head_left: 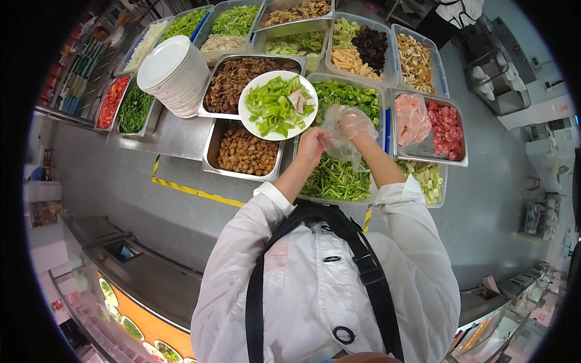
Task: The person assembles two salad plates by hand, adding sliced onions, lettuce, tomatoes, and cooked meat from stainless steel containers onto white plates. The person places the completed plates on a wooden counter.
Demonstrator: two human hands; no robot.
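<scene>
My right hand (pixel 354 124) is inside a loose, clear plastic glove (pixel 351 151), over a tub of cut green peppers (pixel 357 97). Its fingers are blurred behind the crinkled film. Bare and bent, my left hand (pixel 316 144) pinches the edge of the film beside it. Left of the hands, a white plate (pixel 243 112) carries chopped light-green peppers (pixel 271 103) and a few pale pieces (pixel 298 100). That plate rests across the metal pans of dark cooked meat (pixel 242 78) and browned cubes (pixel 248 148). Cut green stalks (pixel 339 178) lie in the tub below my hands.
A tall stack of white plates (pixel 172 72) stands at the left. On the right, a metal pan (pixel 451 158) holds bagged pink meat (pixel 411 118) and red sliced meat (pixel 445 130). More vegetable tubs (pixel 414 63) line the far side. Yellow-black tape (pixel 196 192) marks the floor.
</scene>
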